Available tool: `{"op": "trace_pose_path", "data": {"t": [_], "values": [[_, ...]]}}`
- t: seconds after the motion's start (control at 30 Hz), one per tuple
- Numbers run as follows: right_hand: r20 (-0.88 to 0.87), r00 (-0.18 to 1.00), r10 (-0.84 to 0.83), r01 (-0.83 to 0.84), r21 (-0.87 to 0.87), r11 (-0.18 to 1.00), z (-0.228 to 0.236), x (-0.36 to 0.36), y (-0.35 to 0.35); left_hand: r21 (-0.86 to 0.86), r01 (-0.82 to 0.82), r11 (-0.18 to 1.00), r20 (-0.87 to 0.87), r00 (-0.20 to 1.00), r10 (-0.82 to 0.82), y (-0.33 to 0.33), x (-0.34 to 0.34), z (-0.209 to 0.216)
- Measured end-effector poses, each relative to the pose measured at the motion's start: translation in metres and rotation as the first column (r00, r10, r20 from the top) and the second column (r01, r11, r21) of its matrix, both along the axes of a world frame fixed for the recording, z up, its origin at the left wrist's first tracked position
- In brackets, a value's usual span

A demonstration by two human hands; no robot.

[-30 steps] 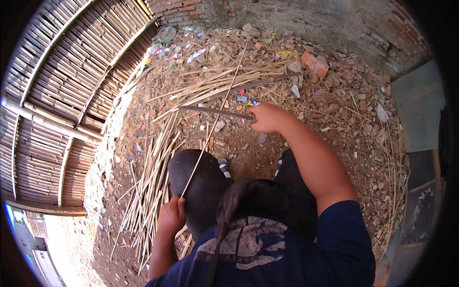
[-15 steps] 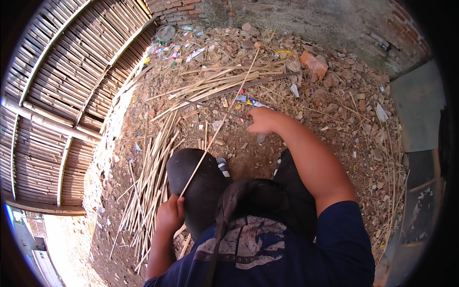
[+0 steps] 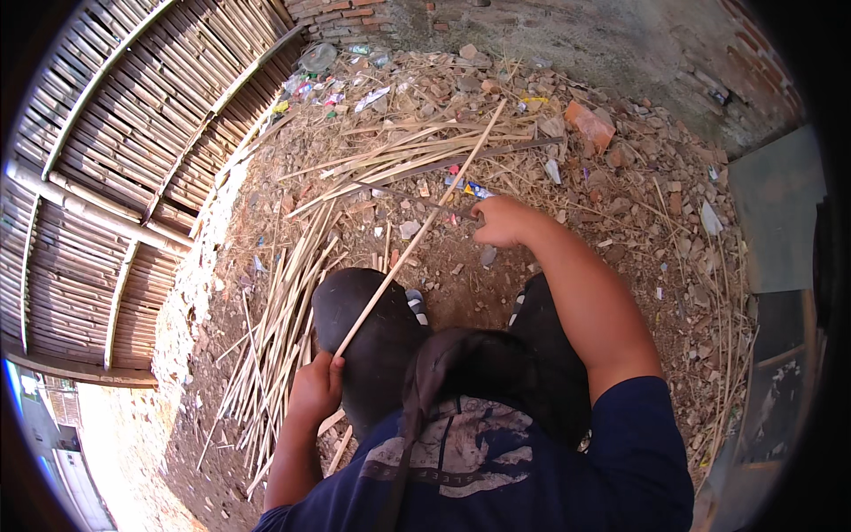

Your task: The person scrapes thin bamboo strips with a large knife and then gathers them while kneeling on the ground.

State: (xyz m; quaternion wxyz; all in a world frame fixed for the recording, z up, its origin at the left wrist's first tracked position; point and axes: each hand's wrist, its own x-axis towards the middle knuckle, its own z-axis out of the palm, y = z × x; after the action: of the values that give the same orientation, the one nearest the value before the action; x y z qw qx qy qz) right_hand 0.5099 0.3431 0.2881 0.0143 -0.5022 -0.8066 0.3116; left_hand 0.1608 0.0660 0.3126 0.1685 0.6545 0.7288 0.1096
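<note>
My left hand (image 3: 315, 390) is closed around the lower end of a long pale bamboo strip (image 3: 394, 270), beside my left knee. From there the strip slants up and away to the right, over the knee and the ground. My right hand (image 3: 502, 222) is closed on a long, thin dark knife (image 3: 409, 198) whose handle is hidden in the fist. Its blade points left and crosses the strip in the view; whether the two touch, I cannot tell.
Many split bamboo strips (image 3: 279, 355) lie in a pile left of my knee, and more strips (image 3: 403, 160) lie ahead. A broken brick (image 3: 589, 126) and litter cover the far ground. A bamboo-slat wall (image 3: 115, 106) stands left, a plastered wall (image 3: 567, 40) beyond.
The bamboo strip has turned in my left hand and now shows a broader face. Its far end sits slightly farther right. The right hand still grips the knife in nearly the same place.
</note>
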Motion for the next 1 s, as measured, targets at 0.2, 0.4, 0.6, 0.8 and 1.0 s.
{"op": "trace_pose_path", "data": {"t": [0.2,0.4,0.6,0.8,1.0], "values": [[0.105,0.971,0.216,-0.229,0.142,0.963,0.023,-0.024,-0.031,-0.031,0.004,0.999,0.05,0.999,-0.003,-0.003,-0.006,0.0],[0.002,0.997,-0.073,0.073,-0.027,0.997,0.001,0.005,0.013,-0.04,0.011,0.999,0.067,0.998,-0.008,0.005,-0.004,0.003],[0.104,0.984,0.144,-0.148,0.031,0.988,0.01,-0.019,-0.019,-0.01,0.003,1.0,0.035,0.999,-0.003,0.001,-0.002,0.002],[0.086,0.989,0.121,-0.117,-0.058,0.991,0.009,-0.007,-0.004,-0.037,0.011,0.999,0.126,0.992,-0.006,0.004,-0.008,0.0],[0.119,0.986,0.115,-0.119,0.035,0.992,0.011,-0.024,-0.024,-0.062,-0.012,0.998,0.116,0.993,0.019,0.002,-0.005,0.005]]}}
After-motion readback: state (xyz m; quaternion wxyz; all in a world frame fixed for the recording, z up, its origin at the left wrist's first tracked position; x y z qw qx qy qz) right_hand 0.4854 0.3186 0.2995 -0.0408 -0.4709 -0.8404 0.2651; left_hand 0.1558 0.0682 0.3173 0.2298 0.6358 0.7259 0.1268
